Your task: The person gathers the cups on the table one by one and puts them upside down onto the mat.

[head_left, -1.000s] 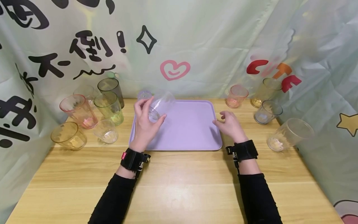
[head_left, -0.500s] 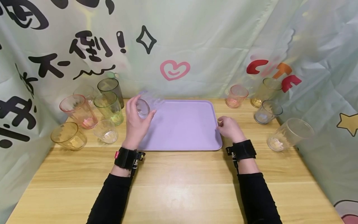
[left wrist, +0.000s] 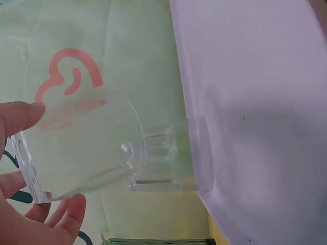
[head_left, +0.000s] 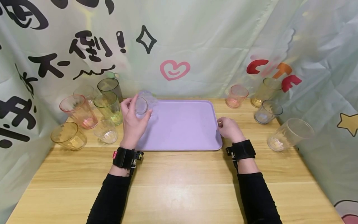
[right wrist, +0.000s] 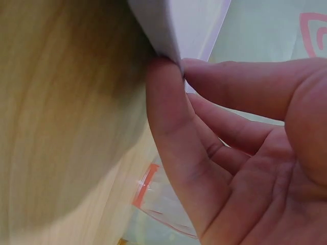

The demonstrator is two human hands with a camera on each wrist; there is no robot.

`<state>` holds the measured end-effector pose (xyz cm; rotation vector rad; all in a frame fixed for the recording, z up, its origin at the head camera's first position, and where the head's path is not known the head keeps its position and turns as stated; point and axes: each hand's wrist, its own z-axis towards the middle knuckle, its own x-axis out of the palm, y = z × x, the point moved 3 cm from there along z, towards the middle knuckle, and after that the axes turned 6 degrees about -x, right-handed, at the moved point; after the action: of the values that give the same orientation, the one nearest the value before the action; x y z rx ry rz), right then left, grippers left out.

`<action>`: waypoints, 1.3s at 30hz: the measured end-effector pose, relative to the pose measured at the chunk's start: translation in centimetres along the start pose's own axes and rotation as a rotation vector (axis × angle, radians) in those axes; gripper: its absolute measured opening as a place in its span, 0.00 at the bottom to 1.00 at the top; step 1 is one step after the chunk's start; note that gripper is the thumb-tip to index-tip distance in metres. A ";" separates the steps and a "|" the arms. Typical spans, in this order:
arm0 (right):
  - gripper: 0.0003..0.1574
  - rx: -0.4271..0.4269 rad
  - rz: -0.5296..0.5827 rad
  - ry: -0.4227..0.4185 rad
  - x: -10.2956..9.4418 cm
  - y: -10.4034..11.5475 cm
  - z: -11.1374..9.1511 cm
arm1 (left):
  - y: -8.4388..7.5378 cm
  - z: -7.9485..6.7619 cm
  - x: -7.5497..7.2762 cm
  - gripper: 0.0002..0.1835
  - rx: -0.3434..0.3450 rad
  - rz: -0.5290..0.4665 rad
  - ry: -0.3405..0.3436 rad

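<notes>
The left hand (head_left: pixel 133 121) is curled round a clear cup (head_left: pixel 143 105), thumb on one side and fingers on the other. The cup is tilted on its side with its base toward the camera, held above the far left corner of the lilac tray (head_left: pixel 184 124). In the left wrist view the clear cup (left wrist: pixel 87 148) lies across the frame with fingertips (left wrist: pixel 20 116) on its rim, and a second small clear cup (left wrist: pixel 171 161) stands just beyond it at the tray's far left edge.

The right hand (head_left: pixel 230 128) rests at the right edge of the tray. Its fingers are bent and pinch the tray rim; in the right wrist view the thumb (right wrist: pixel 173 153) and a finger (right wrist: pixel 240 92) close on the tray edge (right wrist: pixel 168 35).

The tray lies flat on a wooden table (head_left: pixel 179 186), in the middle of its far half.

Left of the tray stands a group of cups: a dark green cup (head_left: pixel 110 88) at the far side, a light green cup (head_left: pixel 108 107) just in front of it, a pink cup (head_left: pixel 79 111) to their left, and an amber cup (head_left: pixel 68 135) and a small clear cup (head_left: pixel 105 131) nearer.

Right of the tray stand a pink cup (head_left: pixel 236 95), a yellow cup (head_left: pixel 265 88), a grey cup (head_left: pixel 267 112) and a large clear cup (head_left: pixel 289 134) nearest.

A pale green printed cloth (head_left: pixel 195 46) hangs behind the table and at both sides.
</notes>
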<state>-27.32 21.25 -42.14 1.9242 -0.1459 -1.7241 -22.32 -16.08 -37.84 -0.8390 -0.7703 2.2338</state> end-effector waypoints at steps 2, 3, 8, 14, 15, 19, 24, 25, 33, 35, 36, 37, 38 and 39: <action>0.24 -0.001 -0.003 -0.004 0.0 0.0 0.0 | 0.1 0.0 0.0 0.40 -0.013 0.002 -0.002; 0.24 -0.003 -0.004 -0.005 0.0 0.0 0.1 | 0.2 0.0 0.0 0.40 -0.018 0.006 -0.004; 0.24 -0.001 -0.013 -0.011 0.1 0.0 0.1 | 0.3 -0.1 0.0 0.41 -0.035 0.021 -0.012; 0.24 0.003 -0.016 -0.008 0.2 0.1 0.0 | 0.2 -0.1 -0.1 0.40 -0.046 0.042 -0.023; 0.24 0.004 -0.017 -0.007 0.2 0.1 0.0 | 0.1 -0.2 -0.1 0.41 -0.050 0.051 -0.021; 0.24 0.007 -0.019 -0.004 0.1 0.3 -0.1 | 0.2 -0.2 0.0 0.40 -0.073 0.087 -0.004; 0.24 0.003 -0.023 -0.005 0.0 0.3 0.0 | 0.5 -0.4 0.1 0.40 -0.112 0.127 0.019; 0.24 0.000 -0.024 -0.006 0.0 0.3 0.0 | 0.6 -0.4 0.1 0.40 -0.122 0.138 0.025; 0.24 -0.010 -0.034 -0.011 0.0 0.3 0.0 | 1.9 -0.9 0.7 0.39 -0.194 0.190 0.110; 0.24 -0.007 -0.032 -0.010 0.0 0.3 0.0 | 2.1 -1.0 0.8 0.39 -0.205 0.196 0.128; 0.24 -0.006 -0.030 -0.008 0.0 0.4 0.0 | 2.3 -1.0 0.9 0.39 -0.210 0.197 0.136; 0.25 -0.005 -0.028 -0.007 0.0 0.4 0.0 | 2.4 -1.1 1.0 0.39 -0.212 0.202 0.140; 0.25 -0.003 -0.027 -0.006 0.0 0.3 0.0 | 2.4 -1.1 1.0 0.39 -0.213 0.204 0.143; 0.25 -0.003 -0.026 -0.006 0.0 0.3 0.0 | 2.5 -1.1 1.0 0.39 -0.211 0.204 0.145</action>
<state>-27.22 20.97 -41.97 1.9268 -0.1205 -1.7463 -22.97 -16.59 -40.65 -1.2158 -0.8956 2.2625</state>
